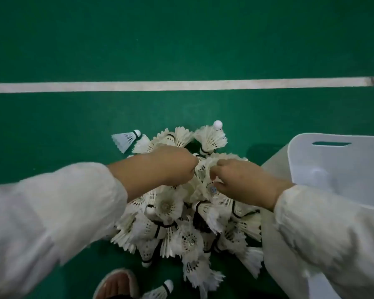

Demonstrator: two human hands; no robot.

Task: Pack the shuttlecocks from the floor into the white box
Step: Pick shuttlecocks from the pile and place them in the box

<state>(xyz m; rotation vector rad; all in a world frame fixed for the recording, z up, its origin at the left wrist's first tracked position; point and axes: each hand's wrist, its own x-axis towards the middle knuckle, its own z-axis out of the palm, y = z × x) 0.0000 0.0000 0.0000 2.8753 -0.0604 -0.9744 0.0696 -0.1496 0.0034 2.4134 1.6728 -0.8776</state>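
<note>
A heap of several white feather shuttlecocks lies on the green court floor in front of me. Both my hands are over the top of the heap. My left hand is closed around shuttlecocks at the heap's upper part. My right hand pinches a nested stack of shuttlecocks between the two hands. The white box stands at the right, its open side toward me, with a slot handle in its far wall. One shuttlecock lies apart at the upper left of the heap.
A white court line crosses the green floor beyond the heap. My foot in a light slipper is at the bottom edge, with one shuttlecock beside it. My white sleeves cover both lower corners.
</note>
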